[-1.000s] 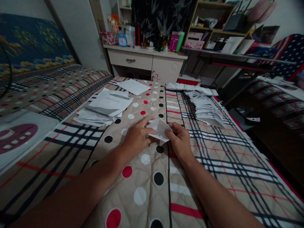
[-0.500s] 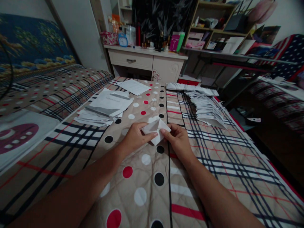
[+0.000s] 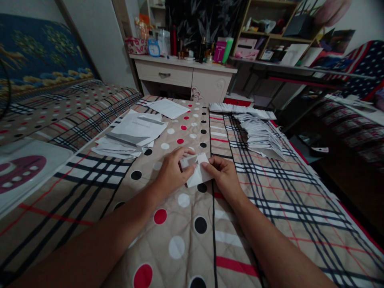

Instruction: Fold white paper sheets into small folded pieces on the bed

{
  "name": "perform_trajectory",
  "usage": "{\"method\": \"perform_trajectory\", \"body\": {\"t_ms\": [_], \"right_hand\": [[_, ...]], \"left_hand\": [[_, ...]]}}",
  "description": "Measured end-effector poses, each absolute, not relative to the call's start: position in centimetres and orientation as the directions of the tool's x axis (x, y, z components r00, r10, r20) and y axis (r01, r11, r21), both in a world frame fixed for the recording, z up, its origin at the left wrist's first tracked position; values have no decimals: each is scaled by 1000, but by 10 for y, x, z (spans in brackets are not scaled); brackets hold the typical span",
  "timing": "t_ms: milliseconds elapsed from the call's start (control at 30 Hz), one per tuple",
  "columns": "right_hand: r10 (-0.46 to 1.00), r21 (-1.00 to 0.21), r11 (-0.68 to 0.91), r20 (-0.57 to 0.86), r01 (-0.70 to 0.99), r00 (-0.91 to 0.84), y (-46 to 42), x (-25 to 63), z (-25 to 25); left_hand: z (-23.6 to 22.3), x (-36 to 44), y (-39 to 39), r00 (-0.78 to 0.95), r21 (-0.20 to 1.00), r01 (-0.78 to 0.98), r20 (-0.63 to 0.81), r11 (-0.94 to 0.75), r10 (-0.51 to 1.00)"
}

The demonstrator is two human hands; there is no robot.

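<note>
A small folded piece of white paper (image 3: 198,175) is held just above the patterned bedspread, in the middle of the view. My left hand (image 3: 175,170) pinches its left side between thumb and fingers. On the other side, my right hand (image 3: 223,173) grips the paper, its thumb pressed on the top face near the middle. The fingertips under the paper are partly hidden. Beyond my left hand lies a stack of printed paper sheets (image 3: 139,130). A row of folded white paper pieces (image 3: 261,136) lies ahead of my right hand.
The quilted bedspread (image 3: 177,248) spreads under everything. Another sheet (image 3: 169,108) and a long strip of folded paper (image 3: 240,110) lie toward the far end. A white dresser (image 3: 168,72) stands beyond the bed. At left is a white item with a pink print (image 3: 24,172).
The paper has turned between my hands from a diamond-like, partly opened shape to a flatter, squarer one. My left fingers have shifted on its edge. The stacks have not been touched.
</note>
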State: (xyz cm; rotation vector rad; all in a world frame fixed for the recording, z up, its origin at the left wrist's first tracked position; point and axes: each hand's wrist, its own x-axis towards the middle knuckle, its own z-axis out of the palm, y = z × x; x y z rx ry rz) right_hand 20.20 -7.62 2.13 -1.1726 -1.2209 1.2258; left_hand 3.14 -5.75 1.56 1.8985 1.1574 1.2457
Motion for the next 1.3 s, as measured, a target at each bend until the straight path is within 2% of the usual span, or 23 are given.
{"method": "perform_trajectory", "body": {"t_ms": [133,333,600,800,900,1000,1100,1300], "right_hand": [[999,-999,28,27,15,-29,-76,202,24],[999,-996,39,39,83,5,-75,200,23],[1000,-991,22,22,135,-5,-76,197,22],[999,-987,39,38,157,-6,-76,196,20],[999,-990,30,27,138,-20,-77,195,20],[998,-994,39,33,104,-61,-78,196,22],[990,-993,82,71,89,-119,-80,198,27],[994,-997,70,68,16,-84,-80,199,27]], "left_hand": [[20,32,-60,181,670,439,587,-598,790],[25,34,-65,270,584,456,628,-672,730],[22,36,-62,83,733,352,595,-582,800],[24,36,-63,159,711,364,589,-602,792],[23,36,-62,144,716,358,592,-600,793],[21,36,-60,92,798,342,496,-496,863],[20,36,-59,64,898,242,363,-367,930],[22,36,-59,143,975,37,212,-219,967]]}}
